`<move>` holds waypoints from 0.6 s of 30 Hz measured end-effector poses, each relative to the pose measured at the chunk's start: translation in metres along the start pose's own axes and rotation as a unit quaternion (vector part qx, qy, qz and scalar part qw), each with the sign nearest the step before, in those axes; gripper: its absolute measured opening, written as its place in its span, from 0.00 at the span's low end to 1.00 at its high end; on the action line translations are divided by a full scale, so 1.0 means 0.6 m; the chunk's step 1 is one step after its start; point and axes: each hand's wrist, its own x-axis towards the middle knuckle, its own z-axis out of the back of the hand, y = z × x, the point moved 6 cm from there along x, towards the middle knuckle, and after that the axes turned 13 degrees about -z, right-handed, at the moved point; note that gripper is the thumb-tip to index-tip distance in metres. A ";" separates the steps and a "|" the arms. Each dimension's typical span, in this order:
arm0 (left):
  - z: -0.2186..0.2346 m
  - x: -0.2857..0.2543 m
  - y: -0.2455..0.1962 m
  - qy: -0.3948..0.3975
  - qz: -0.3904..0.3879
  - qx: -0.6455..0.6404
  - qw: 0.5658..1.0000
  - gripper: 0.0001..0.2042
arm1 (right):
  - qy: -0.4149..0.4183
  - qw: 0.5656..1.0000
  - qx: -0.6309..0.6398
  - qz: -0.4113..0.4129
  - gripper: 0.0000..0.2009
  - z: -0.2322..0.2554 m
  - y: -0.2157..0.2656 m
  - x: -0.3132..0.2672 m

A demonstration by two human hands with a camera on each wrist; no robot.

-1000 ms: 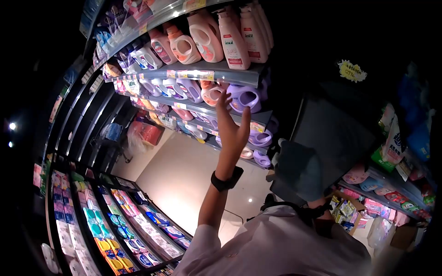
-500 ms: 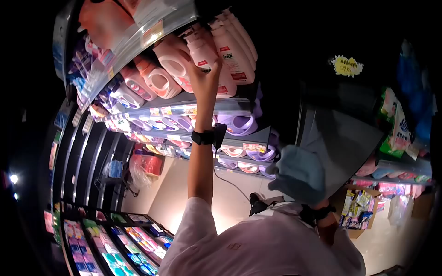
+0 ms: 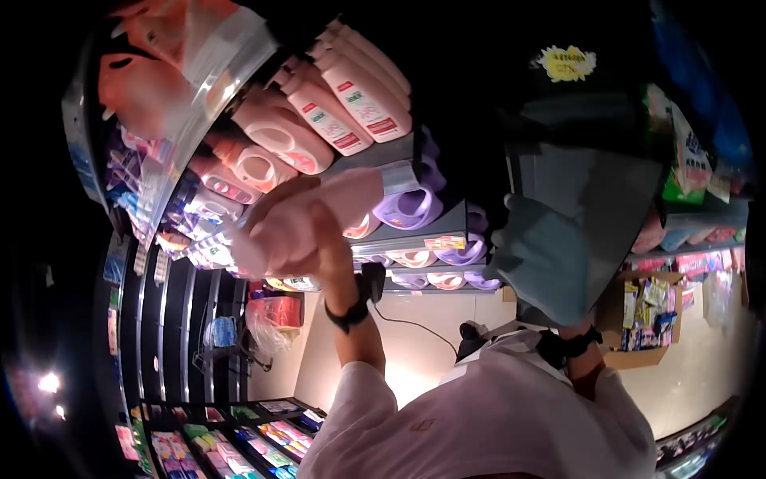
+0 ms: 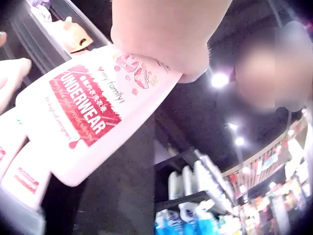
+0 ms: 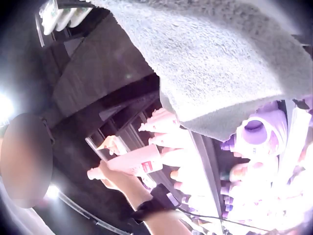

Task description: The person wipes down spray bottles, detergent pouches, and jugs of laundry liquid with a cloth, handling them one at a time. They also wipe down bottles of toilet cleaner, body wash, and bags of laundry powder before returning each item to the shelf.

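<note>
In the head view my left hand (image 3: pixel 327 243) grips a pink pump bottle (image 3: pixel 351 195), blurred and tilted in front of the shelf. Its red label reading UNDERWEAR faces the left wrist view, where the bottle (image 4: pixel 83 105) stands out large under the palm (image 4: pixel 161 34). From the right wrist view, the fingers hold the bottle (image 5: pixel 139 159) near its neck. A grey-blue cloth (image 3: pixel 538 259) covers my right hand, and its fingers are hidden; the cloth (image 5: pixel 220 63) fills the top of the right wrist view. Matching pink pump bottles (image 3: pixel 363 100) stand in rows on the upper shelf.
Pink jugs (image 3: pixel 279 132) with handles line the same shelf, and purple jugs (image 3: pixel 411 207) sit below. A grey panel (image 3: pixel 590 184) rises beyond the cloth. An opened carton (image 3: pixel 638 355) of packets lies on the floor at the right. A cable (image 3: pixel 415 323) hangs from the left wrist.
My left hand first reached out empty, then grasped a pump bottle on the upper shelf. Now that bottle is off the shelf, lower and closer to me. The cloth stays over my right hand.
</note>
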 end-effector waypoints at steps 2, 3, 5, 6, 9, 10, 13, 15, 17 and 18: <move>-0.007 0.021 -0.064 -0.012 0.038 -0.136 0.990 0.31 | 0.023 0.995 -0.085 0.044 0.22 -0.034 0.044 0.018; -0.026 0.024 -0.100 0.010 0.066 -0.225 0.972 0.30 | 0.041 0.989 -0.127 0.063 0.22 -0.046 0.057 0.018; -0.031 -0.040 -0.112 0.037 0.204 -0.332 0.920 0.30 | 0.062 0.981 -0.171 0.073 0.22 -0.051 0.018 -0.003; -0.034 -0.081 -0.116 0.051 0.282 -0.340 0.895 0.29 | 0.127 0.991 0.049 -0.013 0.23 -0.057 -0.062 -0.011; -0.104 -0.164 -0.141 0.088 0.491 -0.445 0.744 0.24 | 0.178 0.924 0.301 -0.156 0.24 -0.071 -0.108 -0.034; -0.116 -0.186 -0.142 0.075 0.514 -0.457 0.722 0.23 | 0.177 0.903 0.331 -0.209 0.22 -0.083 -0.098 -0.038; -0.140 -0.235 -0.131 0.080 0.600 -0.466 0.645 0.21 | 0.174 0.815 0.413 -0.368 0.21 -0.120 -0.056 -0.060; -0.151 -0.254 -0.121 0.159 0.572 -0.506 0.626 0.21 | 0.234 0.740 0.477 -0.412 0.19 -0.134 -0.074 -0.078; -0.136 -0.261 -0.121 0.215 0.558 -0.519 0.611 0.22 | 0.239 0.733 0.468 -0.431 0.19 -0.138 -0.130 -0.083; -0.124 -0.264 -0.117 0.236 0.570 -0.474 0.628 0.22 | 0.211 0.780 0.432 -0.402 0.19 -0.130 -0.136 -0.075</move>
